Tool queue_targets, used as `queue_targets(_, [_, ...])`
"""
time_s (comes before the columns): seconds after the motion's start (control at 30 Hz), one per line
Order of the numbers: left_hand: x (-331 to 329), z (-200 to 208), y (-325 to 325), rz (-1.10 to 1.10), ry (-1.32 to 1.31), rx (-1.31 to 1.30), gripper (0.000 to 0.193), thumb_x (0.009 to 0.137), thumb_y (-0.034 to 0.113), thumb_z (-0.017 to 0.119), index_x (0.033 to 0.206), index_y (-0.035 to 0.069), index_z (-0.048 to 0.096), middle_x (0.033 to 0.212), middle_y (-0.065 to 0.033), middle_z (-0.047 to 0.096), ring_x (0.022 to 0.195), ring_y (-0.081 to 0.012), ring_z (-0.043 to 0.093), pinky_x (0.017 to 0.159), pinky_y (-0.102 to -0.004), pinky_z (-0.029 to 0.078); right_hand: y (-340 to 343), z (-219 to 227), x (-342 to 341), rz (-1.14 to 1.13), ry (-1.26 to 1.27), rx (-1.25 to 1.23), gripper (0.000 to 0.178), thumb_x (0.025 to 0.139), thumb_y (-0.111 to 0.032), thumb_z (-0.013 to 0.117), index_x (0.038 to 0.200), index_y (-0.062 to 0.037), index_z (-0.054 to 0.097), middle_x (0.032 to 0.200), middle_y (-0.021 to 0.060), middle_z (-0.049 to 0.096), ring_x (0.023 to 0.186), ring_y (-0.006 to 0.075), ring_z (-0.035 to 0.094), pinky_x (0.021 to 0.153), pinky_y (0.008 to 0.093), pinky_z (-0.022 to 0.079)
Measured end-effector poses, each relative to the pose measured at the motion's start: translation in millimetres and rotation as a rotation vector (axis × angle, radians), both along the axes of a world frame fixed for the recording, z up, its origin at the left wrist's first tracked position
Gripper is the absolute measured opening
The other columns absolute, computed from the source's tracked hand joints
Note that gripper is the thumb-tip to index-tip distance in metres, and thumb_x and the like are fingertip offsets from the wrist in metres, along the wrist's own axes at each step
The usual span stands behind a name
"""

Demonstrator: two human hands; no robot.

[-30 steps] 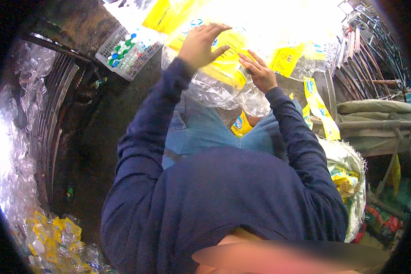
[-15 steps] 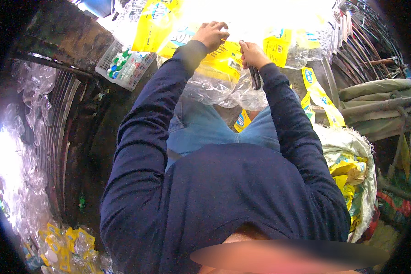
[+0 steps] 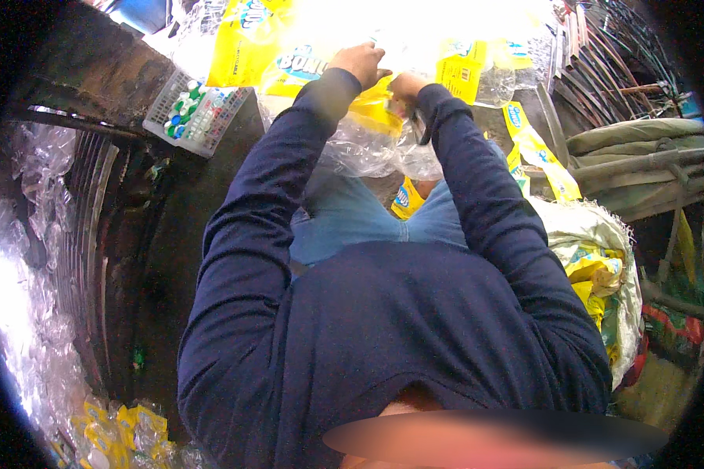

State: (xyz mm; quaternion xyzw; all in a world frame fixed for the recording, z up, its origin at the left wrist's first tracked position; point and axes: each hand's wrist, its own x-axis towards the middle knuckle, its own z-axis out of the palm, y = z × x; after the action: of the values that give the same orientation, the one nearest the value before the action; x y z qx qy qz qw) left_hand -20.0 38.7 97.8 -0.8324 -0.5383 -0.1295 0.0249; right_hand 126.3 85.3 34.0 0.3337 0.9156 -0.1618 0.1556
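My left hand [image 3: 357, 62] is closed on the neck end of a clear plastic bottle [image 3: 360, 156] with a yellow printed label [image 3: 379, 117]. Close to its right, my right hand [image 3: 409, 87] is wrapped round a knife, its dark handle [image 3: 423, 129] sticking out below the fist. The blade is hidden, and glare washes out the surface beyond both hands. More clear bottles with yellow labels lie beside them, one to the left [image 3: 238, 55] and one to the right [image 3: 459, 72].
A pale plastic basket [image 3: 211, 134] of green, blue and white caps stands at left. Loose yellow labels [image 3: 536, 152] hang at right, above a white woven sack [image 3: 622, 305] holding more. Metal strips [image 3: 602, 70] are stacked far right; clear bottles [image 3: 39, 313] pile along the left.
My right hand has moved inward and turned, bringing the knife against the label beside my left hand. The whole view has shifted slightly.
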Motion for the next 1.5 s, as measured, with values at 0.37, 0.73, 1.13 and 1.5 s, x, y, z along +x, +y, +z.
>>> queue_targets(0.37, [-98,19,-16,0.286,-0.805,0.467,0.023,0.084,0.028,0.059,0.089,0.007,0.067,0.081,-0.0149,0.066,0.077,-0.028,0.066,0.068,-0.0336,0.05,-124,39,49,-0.325,0.37,-0.752,0.042,0.094,-0.032,0.043,0.07,-0.0002,0.056,0.058,0.0069,0.054,0.052,0.0183,0.057,0.048,0.032,0.048])
queue_targets(0.73, [-263,-96,-153,0.987,-0.395,-0.055,0.045,0.083,0.043,0.057,0.11,0.006,0.056,0.104,-0.0193,0.06,0.1,-0.0336,0.056,0.087,-0.0416,0.042,-87,-28,25,-1.202,1.366,-0.606,0.036,0.085,-0.03,0.062,0.092,0.0043,0.058,0.079,0.0072,0.06,0.065,0.0149,0.055,0.052,0.0314,0.043])
queue_targets(1.13, [0,22,-154,0.014,-0.117,0.68,0.063,0.069,0.062,0.063,0.123,0.032,0.052,0.13,0.0029,0.048,0.124,-0.0184,0.041,0.103,-0.0535,0.016,-61,-39,48,-1.153,1.209,-0.94,0.014,0.091,-0.011,0.047,0.092,0.0016,0.052,0.08,0.012,0.057,0.064,0.0214,0.057,0.055,0.0378,0.05])
queue_targets(1.5, [9,84,-29,0.347,-0.161,0.486,0.047,0.081,0.054,0.05,0.092,0.01,0.062,0.105,-0.0081,0.055,0.107,-0.0256,0.046,0.098,-0.0497,0.025,-46,-56,20,-0.948,1.126,-0.403,0.022,0.093,-0.019,0.045,0.087,-0.0017,0.056,0.063,0.0069,0.055,0.05,0.0157,0.049,0.045,0.0294,0.039])
